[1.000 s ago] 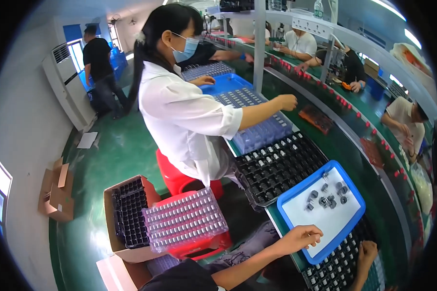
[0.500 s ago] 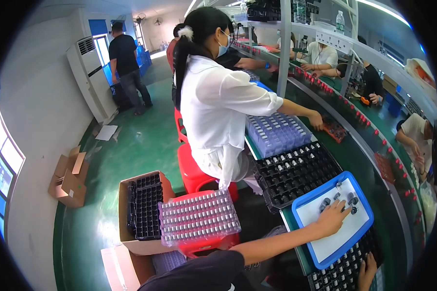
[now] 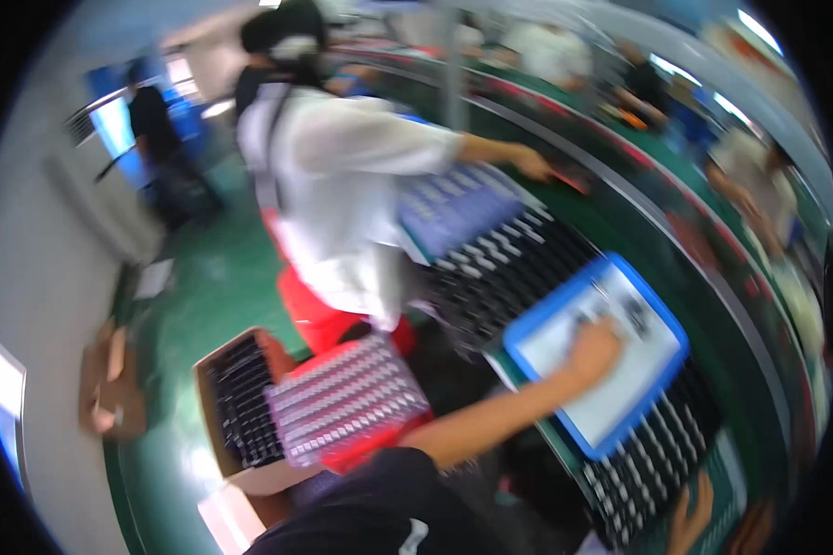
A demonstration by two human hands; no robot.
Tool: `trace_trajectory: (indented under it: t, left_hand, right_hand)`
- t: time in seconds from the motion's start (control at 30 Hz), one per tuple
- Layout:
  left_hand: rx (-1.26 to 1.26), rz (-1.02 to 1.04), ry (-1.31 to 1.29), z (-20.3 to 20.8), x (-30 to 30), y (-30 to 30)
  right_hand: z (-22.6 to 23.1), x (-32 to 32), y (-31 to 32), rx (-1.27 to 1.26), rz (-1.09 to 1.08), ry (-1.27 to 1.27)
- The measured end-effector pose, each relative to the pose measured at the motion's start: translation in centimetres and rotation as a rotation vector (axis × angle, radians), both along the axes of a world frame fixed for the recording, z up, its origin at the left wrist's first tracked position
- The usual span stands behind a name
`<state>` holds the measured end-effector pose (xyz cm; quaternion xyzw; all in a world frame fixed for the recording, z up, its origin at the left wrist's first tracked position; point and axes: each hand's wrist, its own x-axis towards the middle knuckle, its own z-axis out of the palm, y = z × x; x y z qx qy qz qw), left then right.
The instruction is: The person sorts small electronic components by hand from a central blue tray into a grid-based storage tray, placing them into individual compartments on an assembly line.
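Note:
My left hand (image 3: 594, 353) is over a white-lined tray with a blue rim (image 3: 518, 344). Its fingers are smeared by motion, and I cannot see whether they hold anything. Small dark grey parts (image 3: 635, 316) lie in the tray just beyond the fingertips. At the lower right, my right hand (image 3: 692, 518) has its thumb and fingers apart, with nothing visible between them. It is beside a black compartment tray (image 3: 639, 472) with rows of small pale pieces, which lies partly under the blue-rimmed tray.
Another black compartment tray (image 3: 500, 277) and stacked clear trays (image 3: 463, 208) stand farther along the bench. A co-worker in white (image 3: 342, 157) reaches toward the conveyor belt (image 3: 620, 222). Left of me, a filled clear tray (image 3: 347, 398) rests on a red stool beside a carton (image 3: 215, 407).
The whole view has swung and blurred, shifting the scene left and up. My left hand stays over the blue-rimmed tray. More of my right hand shows, now farther from the black tray.

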<state>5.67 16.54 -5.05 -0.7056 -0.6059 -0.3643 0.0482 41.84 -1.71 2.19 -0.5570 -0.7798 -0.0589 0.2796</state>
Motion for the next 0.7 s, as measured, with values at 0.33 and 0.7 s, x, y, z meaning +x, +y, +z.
trace_trajectory:
  t: [0.33,0.7]
  left_hand:
    - [-0.036,-0.216,-0.577,5.0,-2.7,-3.7]
    - [-0.114,-0.245,-0.731,4.2,-2.4,-4.3]
  right_hand:
    - [1.2,0.1,-5.5,0.012,-0.347,0.134]
    - [-2.7,9.1,-8.0,0.009,-0.928,0.157]
